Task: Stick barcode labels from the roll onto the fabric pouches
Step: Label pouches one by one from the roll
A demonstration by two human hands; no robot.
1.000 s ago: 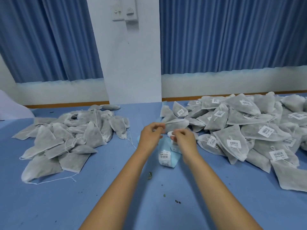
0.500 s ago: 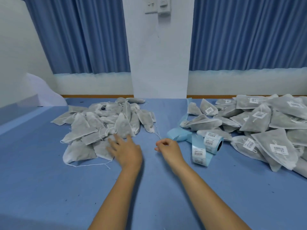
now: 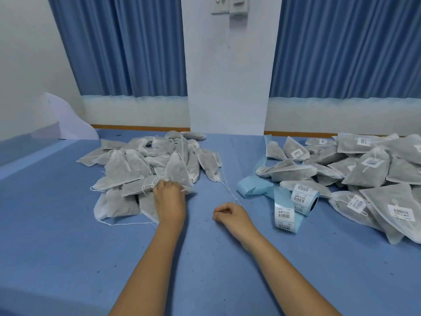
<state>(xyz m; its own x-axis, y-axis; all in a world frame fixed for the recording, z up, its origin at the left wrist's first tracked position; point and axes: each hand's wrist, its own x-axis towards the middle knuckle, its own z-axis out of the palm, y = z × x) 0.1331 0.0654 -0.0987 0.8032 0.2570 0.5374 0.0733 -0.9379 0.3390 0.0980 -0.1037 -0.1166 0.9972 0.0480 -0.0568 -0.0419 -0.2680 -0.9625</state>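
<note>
Fingers (image 3: 164,184) of the left hand (image 3: 169,202) touch the near edge of the plain pouches (image 3: 127,172), but I cannot tell if they grip one. The right hand (image 3: 230,215) rests curled up on the table (image 3: 68,247), and I cannot tell if it pinches a label. The roll (image 3: 304,198) lies near it, right by the big heap of labelled pouches (image 3: 373,169), so I think most are done and a smaller heap is left; a loose string (image 3: 227,189) could snag, and curtains (image 3: 127,46) hang far behind.
</note>
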